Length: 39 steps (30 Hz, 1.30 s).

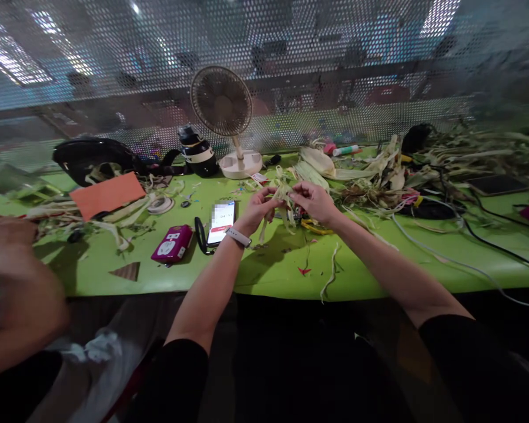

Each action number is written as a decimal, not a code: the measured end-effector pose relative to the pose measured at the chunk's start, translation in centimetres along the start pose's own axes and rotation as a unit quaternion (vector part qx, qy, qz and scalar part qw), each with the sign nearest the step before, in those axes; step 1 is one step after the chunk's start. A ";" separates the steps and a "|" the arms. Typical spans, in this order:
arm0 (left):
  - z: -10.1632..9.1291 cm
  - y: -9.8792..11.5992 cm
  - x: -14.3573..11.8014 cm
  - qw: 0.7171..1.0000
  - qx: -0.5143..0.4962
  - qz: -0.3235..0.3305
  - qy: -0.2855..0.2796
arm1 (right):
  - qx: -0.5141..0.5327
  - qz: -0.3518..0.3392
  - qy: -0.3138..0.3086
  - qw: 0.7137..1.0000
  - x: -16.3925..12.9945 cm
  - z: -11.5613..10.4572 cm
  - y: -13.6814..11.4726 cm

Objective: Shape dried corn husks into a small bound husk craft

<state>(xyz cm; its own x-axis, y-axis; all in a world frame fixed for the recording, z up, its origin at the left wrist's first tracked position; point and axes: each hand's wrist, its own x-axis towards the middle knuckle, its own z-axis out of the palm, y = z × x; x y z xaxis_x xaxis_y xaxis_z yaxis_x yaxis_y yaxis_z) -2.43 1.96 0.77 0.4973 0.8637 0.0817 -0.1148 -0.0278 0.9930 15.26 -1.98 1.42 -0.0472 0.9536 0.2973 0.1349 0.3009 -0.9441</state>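
Over the green table (264, 276), my left hand (261, 210) pinches a bundle of pale corn husk strips (281, 187). My right hand (312, 201) closes on the same bundle from the other side, its fingertips near those of the left. Loose husk ends stick up above the fingers and hang below them. The part right between the fingertips is mostly hidden. Beneath the hands lie yellow pieces (315, 227) that I cannot make out. A thin husk strip (332, 271) and a small red scrap (304, 271) lie nearer the front edge.
Left of my hands are a lit phone (221, 223), a magenta pack (172, 244) and a tape roll (160, 204). A fan (240, 164) and a bottle (197, 153) stand behind. Husks (320, 164) and cables (445, 258) spread rightward. Another person's arm (22, 282) is far left.
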 end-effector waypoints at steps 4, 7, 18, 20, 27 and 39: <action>0.0 -0.1 0.0 1.000 -0.007 0.004 -0.012 | 0.008 0.008 0.001 1.000 0.2 0.0 0.2; 0.1 -0.1 0.2 0.999 -0.036 -0.008 0.020 | 0.016 0.020 0.011 1.000 0.3 -0.1 0.5; 0.4 -0.1 0.0 0.996 -0.082 -0.026 0.019 | 0.043 0.048 0.006 0.998 0.0 0.4 0.4; 0.3 -0.1 -0.1 0.997 -0.064 -0.032 0.012 | 0.039 0.045 0.005 0.998 0.0 0.5 0.4; 0.0 0.0 -0.1 0.999 0.043 0.028 0.002 | 0.031 0.034 -0.014 0.999 0.0 0.4 0.4; 0.0 0.8 -0.3 0.995 0.076 0.056 0.014 | 0.038 0.049 -0.010 0.998 0.0 0.2 -0.6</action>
<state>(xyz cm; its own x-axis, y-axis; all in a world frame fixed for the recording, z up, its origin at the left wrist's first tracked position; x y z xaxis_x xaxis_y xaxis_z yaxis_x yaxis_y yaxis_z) -2.67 1.69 1.51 0.4649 0.8641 0.1929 -0.0357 -0.1994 0.9793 14.94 -2.19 1.94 -0.0579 0.9778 0.2015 0.0649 0.2051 -0.9766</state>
